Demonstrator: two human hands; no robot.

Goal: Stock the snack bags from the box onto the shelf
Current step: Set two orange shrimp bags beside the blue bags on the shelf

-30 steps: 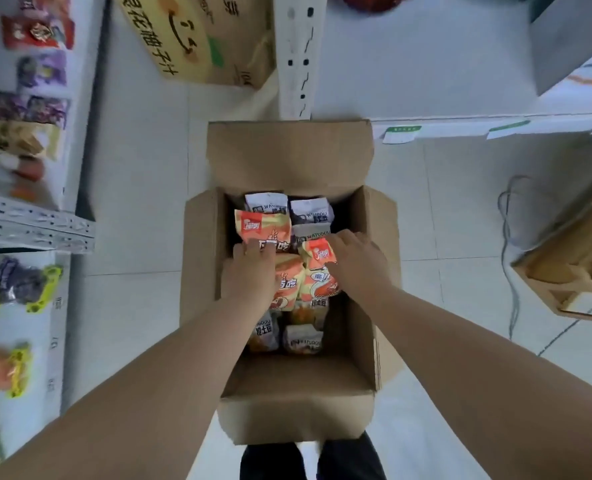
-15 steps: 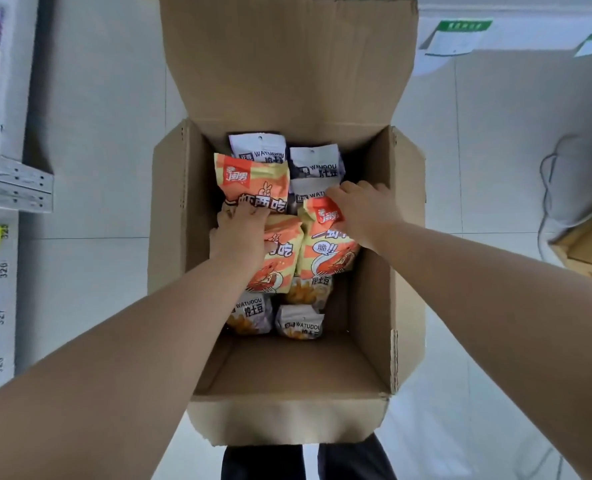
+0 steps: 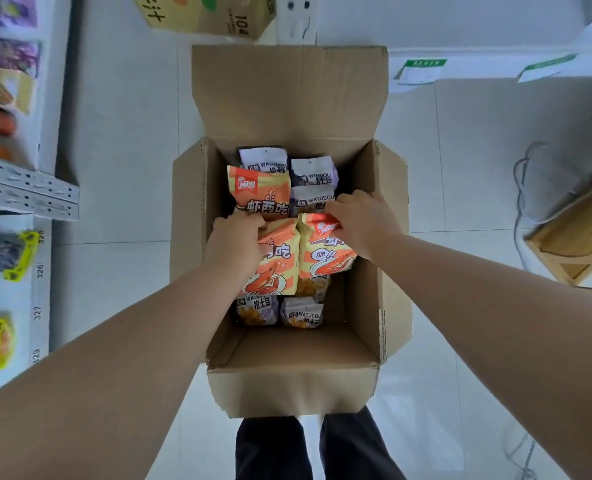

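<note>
Open brown cardboard box (image 3: pixel 293 388) on the pale tiled floor (image 3: pixel 121 174), flaps open, viewed from above the person's dark trouser legs (image 3: pixel 274 452). Both bare forearms extend into it. The left hand (image 3: pixel 234 242) grips the left-side orange shrimp-print snack bag (image 3: pixel 277 271), and its fingers (image 3: pixel 249 220) are curled over the bag's top edge. The right hand (image 3: pixel 362 221) grips the right-side orange shrimp-print snack bag (image 3: pixel 325 258), with its fingers (image 3: pixel 339 206) curled close together round the upper right corner. The two held bags touch side by side at the middle of the box, inside its walls. A third orange snack bag (image 3: pixel 258 192) stands just beyond the left hand. White-and-purple WATUDOU snack bags (image 3: pixel 313 174) fill the far right of the box; further WATUDOU bags (image 3: pixel 301 315) lie below the held pair on the near side. White metal shelf (image 3: pixel 28 197) at the left edge, carrying blurred purple and yellow-trimmed packets (image 3: pixel 14 254). Yellow printed carton (image 3: pixel 204 15) beyond the box; light wooden frame (image 3: pixel 571 237) and grey cable (image 3: pixel 521 188) at the right
</note>
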